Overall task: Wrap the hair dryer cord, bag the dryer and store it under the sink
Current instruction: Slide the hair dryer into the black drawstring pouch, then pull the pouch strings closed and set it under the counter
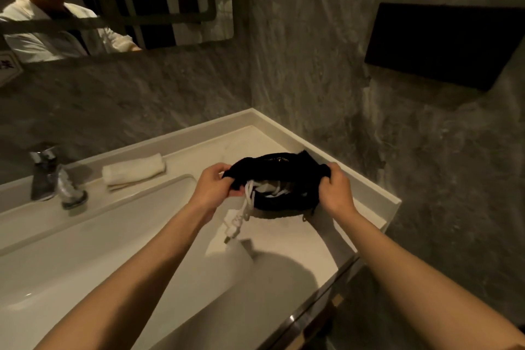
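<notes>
Between the left hand (213,183) and the right hand (335,187) a black bag (279,179) is stretched open, just above the desk (284,247) at its far right corner. Each hand is clamped on one side of the bag's mouth, fingers curled over the fabric. Inside, pale parts of the hair dryer (279,192) show, though most of it is hidden. Its white cord (248,199) spills out beside the left hand, and the plug (234,229) dangles below that hand, near the basin edge. Bagging seems nearly done. The risk is the loose cord: closing the mouth now would likely trap it outside, and the hanging plug could snag or pull the wrapped loops undone. A folded towel (133,172) lies beyond the left hand.
</notes>
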